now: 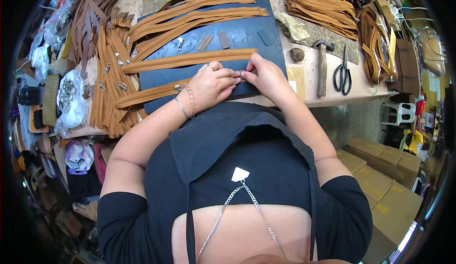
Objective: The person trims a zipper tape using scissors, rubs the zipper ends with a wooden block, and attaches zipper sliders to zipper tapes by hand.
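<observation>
A: Where is the working strip?
B: 1 tan zipper strip (152, 96), along the near side of the dark mat (261, 24). Its left end runs past the mat; its other part passes under the left hand (213, 83). 1 metal slider (177, 87) shows beside that wrist.
A: State of the hands?
B: Right hand (266, 76): thumb and forefinger pinched at the strip's right end, contact point mostly hidden. Left: fingers curled over the strip, tips meeting the right hand's; gripping or only pressing, cannot tell.
A: Surroundings?
B: A 2nd zipper strip (190, 60) lies just beyond the hands. Right of the mat: 1 hammer (322, 71), 1 pair of scissors (342, 77), 1 rounded stone (297, 54). Left: a heap of tan strips (105, 105).
</observation>
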A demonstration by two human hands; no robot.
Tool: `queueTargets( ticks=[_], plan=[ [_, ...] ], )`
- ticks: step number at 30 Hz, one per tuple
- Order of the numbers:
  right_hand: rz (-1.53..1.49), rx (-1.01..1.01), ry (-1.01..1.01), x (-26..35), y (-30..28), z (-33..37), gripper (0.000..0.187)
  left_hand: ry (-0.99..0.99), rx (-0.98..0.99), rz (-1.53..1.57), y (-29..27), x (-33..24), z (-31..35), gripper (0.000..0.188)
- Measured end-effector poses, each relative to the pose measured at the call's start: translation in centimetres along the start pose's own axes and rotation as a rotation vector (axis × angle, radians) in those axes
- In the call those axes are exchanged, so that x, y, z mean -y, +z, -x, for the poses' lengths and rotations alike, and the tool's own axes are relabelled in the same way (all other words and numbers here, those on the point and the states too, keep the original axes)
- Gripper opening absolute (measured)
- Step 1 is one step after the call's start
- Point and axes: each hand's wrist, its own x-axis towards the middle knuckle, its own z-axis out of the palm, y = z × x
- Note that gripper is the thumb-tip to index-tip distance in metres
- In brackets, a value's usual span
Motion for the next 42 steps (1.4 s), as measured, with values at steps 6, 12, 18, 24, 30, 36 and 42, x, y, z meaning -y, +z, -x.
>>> queueTargets(
  ticks=[6,12,18,24,30,36,42],
  plan=[
    [-0.190,-0.032,-0.035,-1.2,0.2,0.7,0.017,-0.153,-0.162,-0.102,0.5,-0.5,-1.3,0.029],
    [-0.054,-0.183,-0.473,-2.4,0.1,1.3,0.015,-0.024,-0.135,-0.246,-0.8,-0.6,-0.9,0.016],
    [0.133,-0.111,-0.518,-1.1,-0.5,1.3,0.015,-0.046,0.001,-0.232,-0.7,-1.2,0.1,0.009],
    [0.012,-0.087,-0.531,-1.2,1.4,1.1,0.014,-0.122,-0.066,-0.109,-0.3,-1.0,-0.2,0.012],
    [-0.002,-0.194,-0.398,-1.0,2.5,1.1,0.012,-0.227,-0.101,-0.030,0.1,-0.8,-0.3,0.012],
    [-0.017,-0.185,-0.388,-0.8,2.5,1.4,0.013,-0.277,-0.123,-0.081,-0.2,-1.9,-0.5,0.016],
    [-0.077,-0.188,-0.282,-0.1,2.6,1.3,0.012,-0.258,-0.170,-0.052,0.7,-1.2,-0.2,0.020]
  ],
)
